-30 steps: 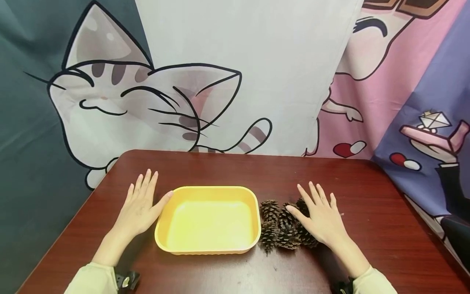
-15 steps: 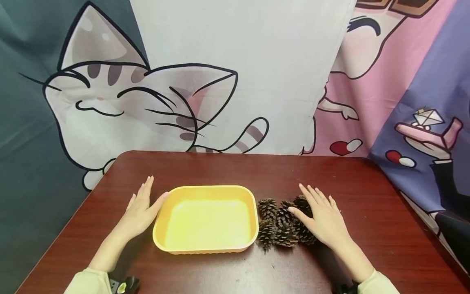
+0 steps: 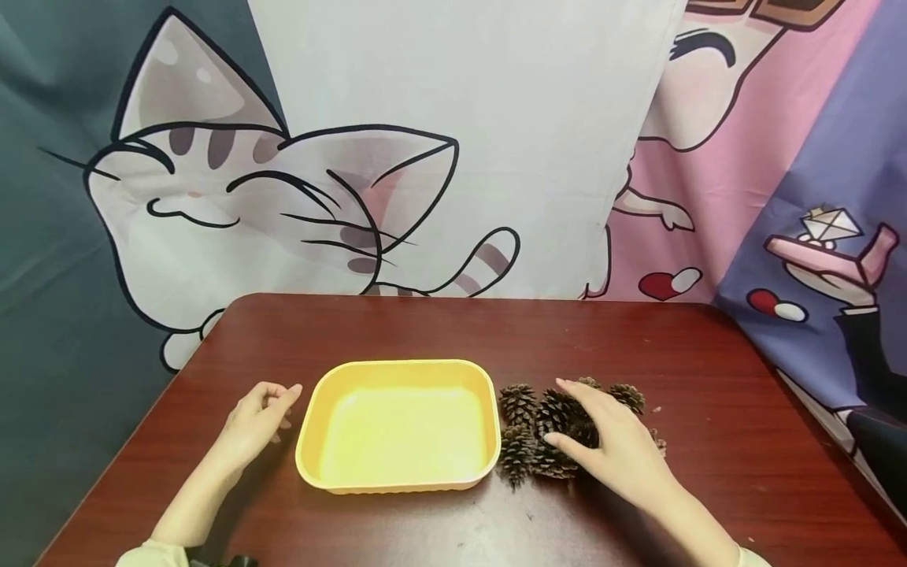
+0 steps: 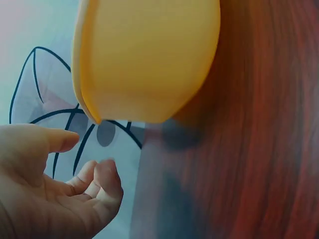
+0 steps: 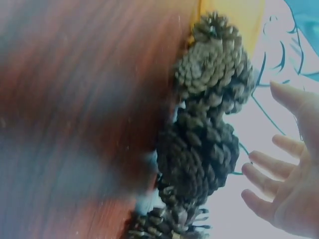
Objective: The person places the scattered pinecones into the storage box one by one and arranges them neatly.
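Left hand, flat a second ago, now loosely curled, empty, beside yellow box; right hand, fingers relaxed, arches over ungripped pine cones right of box, so handling seems not begun.

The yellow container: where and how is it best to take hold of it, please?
Perhaps by the left rim of the yellow container, coming from the left and pinching from inside and outside. It sits open side up, so its wall offers an edge. The left hand is close there, whereas pine cones crowd the opposite side.
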Demonstrator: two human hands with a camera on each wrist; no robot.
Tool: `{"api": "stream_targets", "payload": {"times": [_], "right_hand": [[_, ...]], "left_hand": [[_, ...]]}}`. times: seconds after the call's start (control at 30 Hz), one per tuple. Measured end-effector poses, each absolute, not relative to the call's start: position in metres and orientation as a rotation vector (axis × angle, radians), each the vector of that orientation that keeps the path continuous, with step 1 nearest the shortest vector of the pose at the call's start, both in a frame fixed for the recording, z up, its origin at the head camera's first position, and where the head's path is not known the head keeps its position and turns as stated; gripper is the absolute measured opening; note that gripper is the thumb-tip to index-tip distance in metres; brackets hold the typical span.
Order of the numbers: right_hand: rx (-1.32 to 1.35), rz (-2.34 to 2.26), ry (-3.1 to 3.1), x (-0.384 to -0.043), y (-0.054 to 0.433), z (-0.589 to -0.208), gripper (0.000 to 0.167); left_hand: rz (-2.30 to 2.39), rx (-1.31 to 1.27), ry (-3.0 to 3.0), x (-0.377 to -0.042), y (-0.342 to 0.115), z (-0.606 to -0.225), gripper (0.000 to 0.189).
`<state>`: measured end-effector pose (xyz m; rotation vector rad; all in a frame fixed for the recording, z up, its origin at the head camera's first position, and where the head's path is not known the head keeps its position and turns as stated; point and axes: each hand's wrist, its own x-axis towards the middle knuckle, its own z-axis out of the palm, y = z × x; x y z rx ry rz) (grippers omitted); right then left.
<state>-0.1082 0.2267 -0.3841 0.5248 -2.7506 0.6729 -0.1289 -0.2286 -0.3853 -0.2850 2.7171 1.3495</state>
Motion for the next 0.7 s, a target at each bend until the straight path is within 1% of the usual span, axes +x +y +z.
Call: {"api": "stream_targets", "payload": {"times": [0.2,0.37,0.57,0.7], "right_hand": [[0.639,0.598,-2.738,-0.100,0.216,-0.387,0.073],[0.763,0.547,-2.721,-0.101,0.207,-0.390,0.068],[0.963,0.481,-2.722,-0.103,0.199,-0.389,0.060],[1.012,0.448,-2.730,-0.106,0.193,-0.388,0.059]], "left_hand": [[1.515,-0.342,2.542,-0.122,-0.228,-0.394,0.051],[1.626,-0.365,2.443,-0.121,-0.227,-0.396,0.051],[1.725,-0.343,2.346,-0.126,-0.228,-0.396,0.061],[1.720,-0.325,2.349,-0.129,-0.231,-0.397,0.067]]}}
